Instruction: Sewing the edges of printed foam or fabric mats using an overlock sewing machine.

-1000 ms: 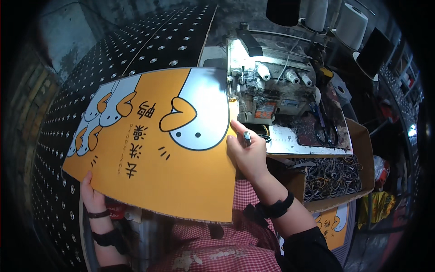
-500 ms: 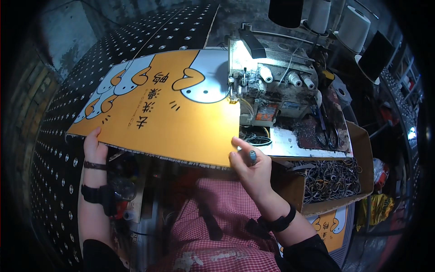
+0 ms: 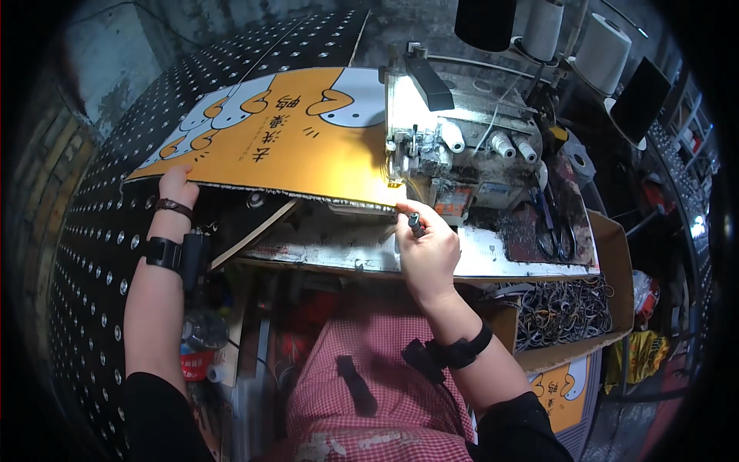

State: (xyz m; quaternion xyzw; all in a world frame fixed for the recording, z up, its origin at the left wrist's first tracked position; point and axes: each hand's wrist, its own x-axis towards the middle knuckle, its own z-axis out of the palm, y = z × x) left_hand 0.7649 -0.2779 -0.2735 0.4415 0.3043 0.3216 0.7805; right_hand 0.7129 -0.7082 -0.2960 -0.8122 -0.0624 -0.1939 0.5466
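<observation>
An orange mat (image 3: 323, 162) printed with white ducks lies flat, its right edge at the needle area of a lit overlock sewing machine (image 3: 477, 138). My left hand (image 3: 177, 187) grips the mat's near edge close to its left corner. At the near right corner, just below the presser foot (image 3: 394, 171), my right hand (image 3: 431, 250) pinches the mat between thumb and fingers. A small dark cylinder (image 3: 416, 224) sits on a finger of that hand. Rough fibres show along the mat's near edge.
Black studded panels (image 3: 92, 254) extend along the left. Scissors (image 3: 563, 231) lie on the machine bed's right side. A cardboard box (image 3: 616, 269) of dark trimmings (image 3: 562, 308) stands below, beside another orange mat (image 3: 566, 393). Thread cones (image 3: 600, 50) stand behind the machine.
The mat has slid away from me along the machine, with both hands following it forward. More of the white machine bed shows in front. My right hand's fingers have closed on the corner.
</observation>
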